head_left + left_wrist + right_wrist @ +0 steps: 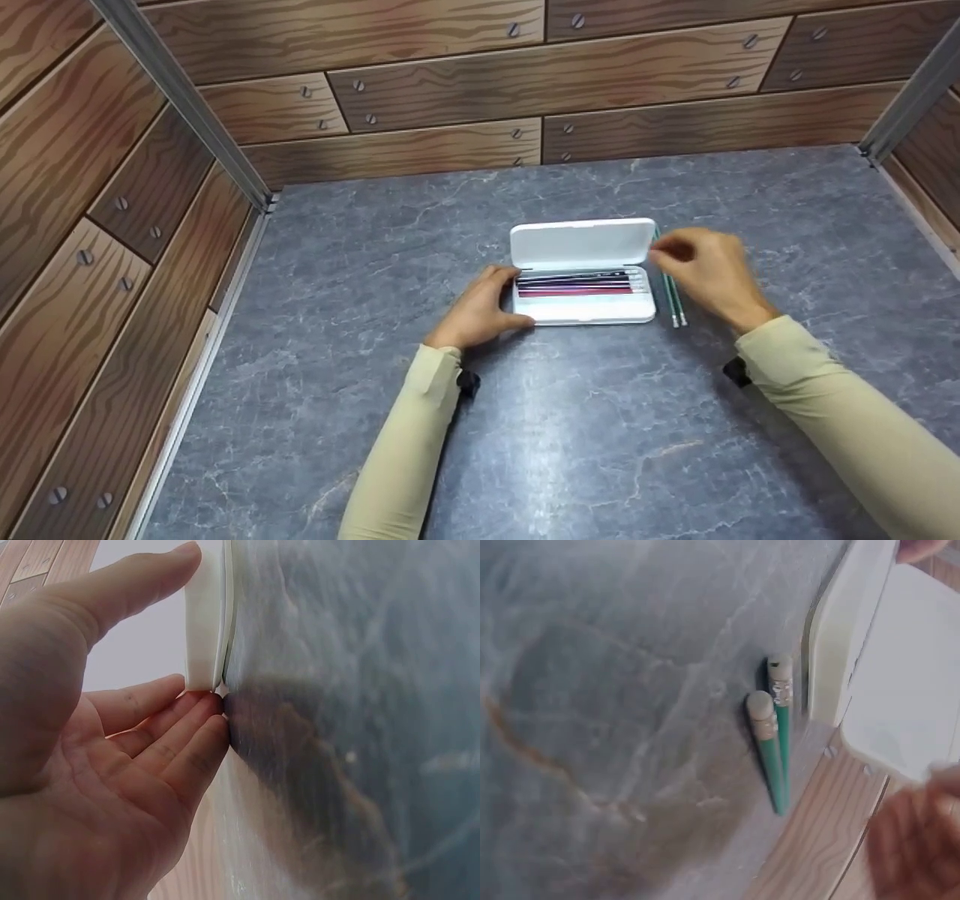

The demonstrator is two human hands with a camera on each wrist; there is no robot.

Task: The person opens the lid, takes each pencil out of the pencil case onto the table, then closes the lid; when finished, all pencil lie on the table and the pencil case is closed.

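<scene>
Two green pencils [772, 765] beside an open white pencil case [585, 310]

Wood-plank-patterned walls [450, 82] with printed screw heads enclose the work area, and gray metal posts [184, 97] stand at the two far corners. Between them spreads a gray marbled tabletop [337, 262]. Across it reach a person's two arms in pale yellow-green sleeves [394, 450].

The pencil case lies on the tabletop in front of the person, between the hands, its long side running left to right. Its hinged lid [583, 244] is raised along the far side.

The person's left hand [480, 304] holds the case at its left end, thumb against the near corner and fingers at the far corner; the left wrist view shows the fingertips against the case's edge. The right hand [709, 270] is above the tabletop at the lid's right edge, fingers bent and thumb close to the index finger. Whether it pinches anything cannot be told, for it is blurred in the right wrist view. A small black device [469, 383] sits at the left wrist.

Inside the case, dark, purple and red pencils [576, 286] lie side by side in the rear part, pale ends to the right. The green pencils rest on the tabletop just right of the case, close together, their whitish erasers [760, 705] toward the person.
</scene>
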